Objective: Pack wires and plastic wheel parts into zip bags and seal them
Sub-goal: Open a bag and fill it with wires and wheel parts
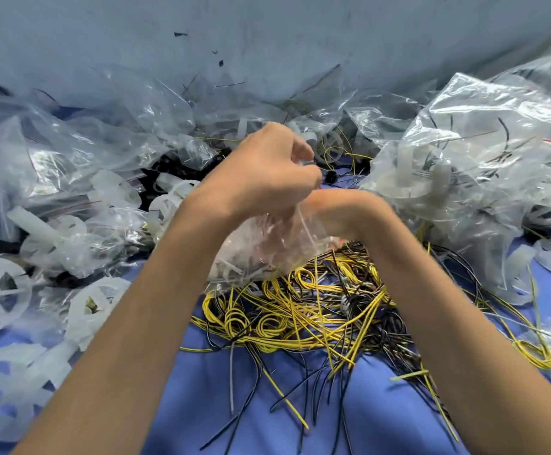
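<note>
Far left of our left hand: loose white wheel parts [0, 290] on the blue bench [267, 421], not bagged yet. Left hand [264, 172] is raised with fingers curled, pinching the top edge of the zip bag [251, 254]. We're probably holding the mouth up so the contents sit low while we work the seal.

The bag hangs just below both hands. It's clear and crumpled, with a hint of red strip near the mouth and pale bits inside; we can't tell if those are wires or wheel pieces.

Right hand [336, 208] touches the left, wrist bent down at the bag's side. Its fingers are hidden behind film and the left hand, so we can't tell the grip.

Under the bag and right forearm: a tangle of yellow and black wires [300, 316], close for the next grab. Right of the right hand: filled bags [464, 165], piled out of the way.
</note>
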